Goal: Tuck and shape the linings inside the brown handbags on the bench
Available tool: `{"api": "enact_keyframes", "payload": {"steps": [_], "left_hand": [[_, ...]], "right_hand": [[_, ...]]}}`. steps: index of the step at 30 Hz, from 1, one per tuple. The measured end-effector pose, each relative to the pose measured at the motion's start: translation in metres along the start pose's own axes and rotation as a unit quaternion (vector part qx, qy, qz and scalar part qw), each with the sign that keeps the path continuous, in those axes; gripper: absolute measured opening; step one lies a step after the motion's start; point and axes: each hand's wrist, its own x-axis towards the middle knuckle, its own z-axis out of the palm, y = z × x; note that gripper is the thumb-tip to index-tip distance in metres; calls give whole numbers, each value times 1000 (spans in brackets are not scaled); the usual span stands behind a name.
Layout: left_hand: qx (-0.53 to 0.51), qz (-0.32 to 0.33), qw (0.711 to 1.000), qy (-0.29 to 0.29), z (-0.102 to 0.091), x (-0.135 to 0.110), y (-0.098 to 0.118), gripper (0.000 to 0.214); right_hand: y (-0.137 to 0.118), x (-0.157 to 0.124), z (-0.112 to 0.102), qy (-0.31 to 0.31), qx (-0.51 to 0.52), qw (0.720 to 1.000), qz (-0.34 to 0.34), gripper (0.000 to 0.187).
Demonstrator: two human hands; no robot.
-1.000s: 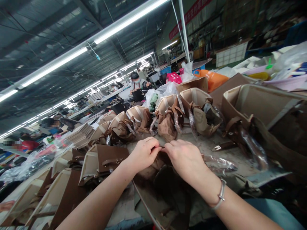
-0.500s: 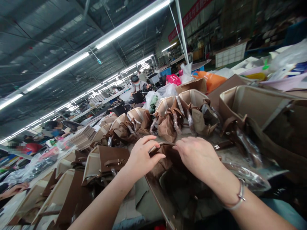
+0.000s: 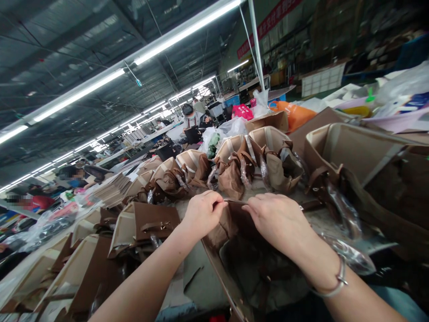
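A brown bag [image 3: 241, 250] lies open-mouthed on the work table right in front of me. My left hand [image 3: 201, 212] pinches the far rim of the bag's mouth, fingers closed on the brown fabric. My right hand [image 3: 278, 219] grips the same rim a little to the right, fingers curled over the edge; a silver bracelet [image 3: 330, 286] sits on that wrist. The bag's dark inside shows between and below my hands.
Several unfinished brown-and-beige bags [image 3: 234, 165] stand in a curved row beyond my hands, and more [image 3: 100, 250] lie at the left. A large one [image 3: 362, 156] stands at the right. Clear plastic wrap [image 3: 348, 255] lies by my right wrist. Other people [image 3: 189, 114] work at far tables.
Both hands had spread apart along the bag's rim and opened it; now they hold the rim taut, my left fingers closed again in a pinch.
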Motion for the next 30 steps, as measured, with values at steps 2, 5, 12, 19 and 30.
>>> {"api": "enact_keyframes", "payload": {"steps": [2, 5, 12, 19, 30], "left_hand": [[14, -6, 1000, -4, 1, 0, 1, 14], [31, -17, 999, -12, 2, 0, 1, 16], [77, -36, 996, -17, 2, -2, 2, 17], [85, -46, 995, -4, 4, -2, 2, 17], [11, -32, 999, 8, 2, -6, -1, 14]], "right_hand": [[-1, 0, 0, -1, -1, 1000, 2, 22], [-2, 1, 1, -4, -1, 1000, 2, 23], [-6, 2, 0, -26, -22, 999, 0, 24], [-9, 1, -1, -32, -30, 999, 7, 24], [-23, 13, 9, -9, -30, 1000, 1, 20]]}}
